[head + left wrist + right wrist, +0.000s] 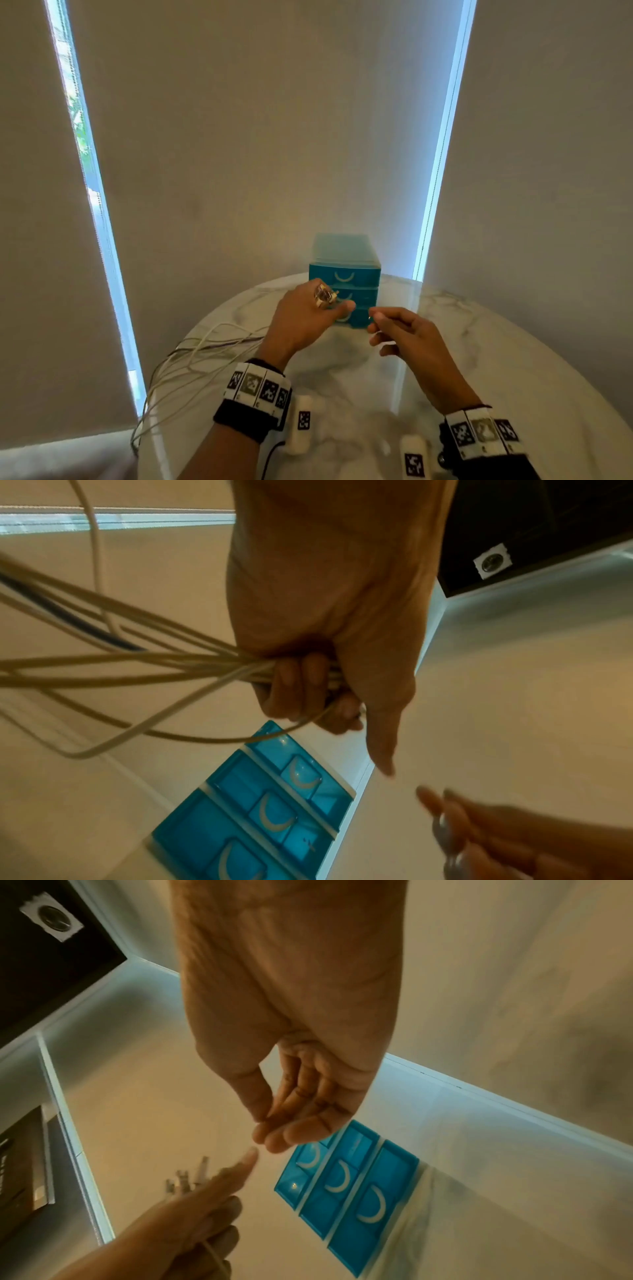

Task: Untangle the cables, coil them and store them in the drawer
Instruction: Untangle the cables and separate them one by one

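Left hand (329,631) clenches thin beige cables (130,666); right hand (294,1091), relaxed, holds nothing visible. Coiling underway; next, open blue plastic drawer unit (344,281).

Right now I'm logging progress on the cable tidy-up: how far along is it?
Early stage. Done: nothing looks stored; all three drawers of the blue plastic drawer unit are closed. In hand: the left hand grips a bundle of thin beige cables, their loops trailing loose over the white marble table edge. The right hand pinches something small I cannot make out. Left: separating, coiling, opening a drawer, storing.
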`<state>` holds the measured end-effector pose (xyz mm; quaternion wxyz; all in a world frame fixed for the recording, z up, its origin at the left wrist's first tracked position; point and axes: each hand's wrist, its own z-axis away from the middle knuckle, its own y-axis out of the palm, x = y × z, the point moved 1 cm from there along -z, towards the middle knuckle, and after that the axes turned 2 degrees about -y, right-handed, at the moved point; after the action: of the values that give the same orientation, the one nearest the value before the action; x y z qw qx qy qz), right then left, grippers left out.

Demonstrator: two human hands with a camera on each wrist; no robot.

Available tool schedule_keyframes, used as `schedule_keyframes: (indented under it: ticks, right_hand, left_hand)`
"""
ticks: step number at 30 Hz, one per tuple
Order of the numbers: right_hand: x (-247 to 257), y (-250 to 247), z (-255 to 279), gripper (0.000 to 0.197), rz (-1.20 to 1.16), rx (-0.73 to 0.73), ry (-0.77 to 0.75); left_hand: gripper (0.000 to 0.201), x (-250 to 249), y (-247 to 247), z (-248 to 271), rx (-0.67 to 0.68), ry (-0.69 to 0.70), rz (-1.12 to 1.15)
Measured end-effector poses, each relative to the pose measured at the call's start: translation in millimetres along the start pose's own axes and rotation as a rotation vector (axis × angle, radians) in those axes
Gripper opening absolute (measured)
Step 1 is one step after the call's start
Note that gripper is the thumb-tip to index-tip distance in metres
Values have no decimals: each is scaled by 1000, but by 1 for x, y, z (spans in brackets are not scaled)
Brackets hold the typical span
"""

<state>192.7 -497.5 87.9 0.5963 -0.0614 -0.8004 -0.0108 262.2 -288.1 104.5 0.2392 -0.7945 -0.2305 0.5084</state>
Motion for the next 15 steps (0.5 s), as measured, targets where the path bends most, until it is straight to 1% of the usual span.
schedule_keyframes:
  ticks: [2,3,4,7,9,11,15]
  right_hand:
    - [5,-2,1,18,21,-42,-84]
    - [8,-1,2,19,40,-44,-116]
    - [11,3,1,19,60,-33,-139]
    - [9,9,2,25,103,4,-179]
    - [5,10,2,31,125,-9,-190]
    - [4,9,1,32,99,-42,-182]
    - [2,14,4,20,123,-75,-207]
  left_hand:
    - [56,4,10,0,141,-4,31]
    - [59,5,13,1,176,-1,45]
    - [58,5,12,1,186,10,48]
    - [46,-1,16,3,208,61,19]
    - [40,-7,18,6,234,96,-5]
    - [34,-13,20,9,256,121,-46]
    - [21,-15,23,11,280,163,-124]
